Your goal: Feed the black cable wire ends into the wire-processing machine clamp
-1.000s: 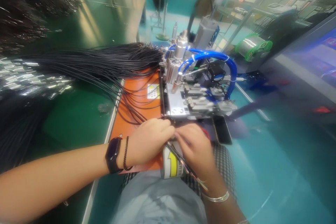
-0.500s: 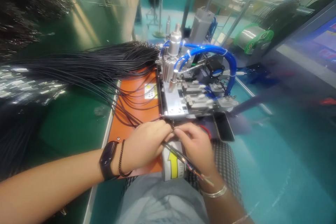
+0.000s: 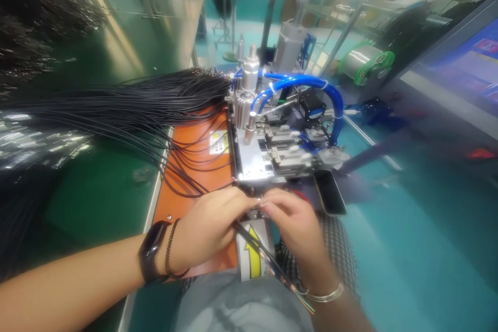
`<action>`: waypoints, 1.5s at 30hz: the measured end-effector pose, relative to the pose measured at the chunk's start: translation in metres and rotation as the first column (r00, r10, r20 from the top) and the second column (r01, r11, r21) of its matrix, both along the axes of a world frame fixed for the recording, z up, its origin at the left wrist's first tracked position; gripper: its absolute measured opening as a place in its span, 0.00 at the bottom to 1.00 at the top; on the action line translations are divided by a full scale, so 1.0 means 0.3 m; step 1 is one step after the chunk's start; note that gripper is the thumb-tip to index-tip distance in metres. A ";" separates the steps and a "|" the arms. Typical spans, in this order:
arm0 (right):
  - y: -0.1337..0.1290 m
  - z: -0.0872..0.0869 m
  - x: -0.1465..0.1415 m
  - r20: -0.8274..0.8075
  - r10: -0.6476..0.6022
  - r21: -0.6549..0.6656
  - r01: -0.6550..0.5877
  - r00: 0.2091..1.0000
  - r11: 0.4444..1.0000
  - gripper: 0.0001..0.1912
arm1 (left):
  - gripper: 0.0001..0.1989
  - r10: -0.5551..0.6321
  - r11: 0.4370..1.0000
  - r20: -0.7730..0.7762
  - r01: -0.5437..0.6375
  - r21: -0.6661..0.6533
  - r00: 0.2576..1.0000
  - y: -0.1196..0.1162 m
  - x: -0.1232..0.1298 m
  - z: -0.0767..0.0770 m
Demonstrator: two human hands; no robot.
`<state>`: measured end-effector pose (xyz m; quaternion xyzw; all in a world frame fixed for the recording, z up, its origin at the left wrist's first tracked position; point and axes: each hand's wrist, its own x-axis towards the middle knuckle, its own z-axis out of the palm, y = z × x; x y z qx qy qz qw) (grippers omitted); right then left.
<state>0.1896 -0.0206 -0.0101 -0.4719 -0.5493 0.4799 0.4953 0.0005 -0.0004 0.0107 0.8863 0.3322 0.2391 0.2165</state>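
My left hand [image 3: 210,218] is closed around a few black cables [image 3: 246,231]. Their stripped ends fan into thin coloured wires [image 3: 305,302] that trail down past my right wrist. Thumb and forefinger of my right hand [image 3: 298,220] are pinched together, meeting the left fingertips over a small pale wire end [image 3: 261,201], too fine to make out fully. Both hands are just in front of the metal plate [image 3: 252,163] of a bench machine. Below them a grey block bears a yellow arrow [image 3: 253,257].
Many black cables [image 3: 155,98] lie across the orange panel [image 3: 194,161] from the left. Blue air hoses [image 3: 334,98] arch over the machine. A phone [image 3: 330,192] rests at its right side. Further back is a green-flanged wire spool [image 3: 368,62].
The view has shifted slightly, so the machine sits lower and further left. Both hands stay together at the plate's front. The loose coloured wire ends hang lower, and a pale tip now shows between the fingers.
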 end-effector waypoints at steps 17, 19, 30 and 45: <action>-0.005 -0.034 0.026 0.193 0.018 -0.279 0.037 0.981 0.960 0.10 | 0.15 0.007 0.980 -0.245 0.042 0.194 0.970 0.033 -0.009 -0.052; -0.005 -0.045 0.022 0.244 0.005 -0.270 0.063 0.970 0.961 0.10 | 0.14 0.009 0.977 -0.282 0.052 0.207 0.959 0.032 -0.003 -0.060; 0.003 -0.092 0.016 0.298 -0.031 -0.270 0.116 0.954 0.956 0.10 | 0.14 0.025 0.943 -0.368 0.100 0.317 0.930 0.015 0.034 -0.059; 0.014 -0.116 0.033 0.240 -0.002 -0.256 0.066 0.971 0.964 0.09 | 0.18 0.036 0.970 -0.473 0.082 0.227 0.880 -0.010 0.044 -0.045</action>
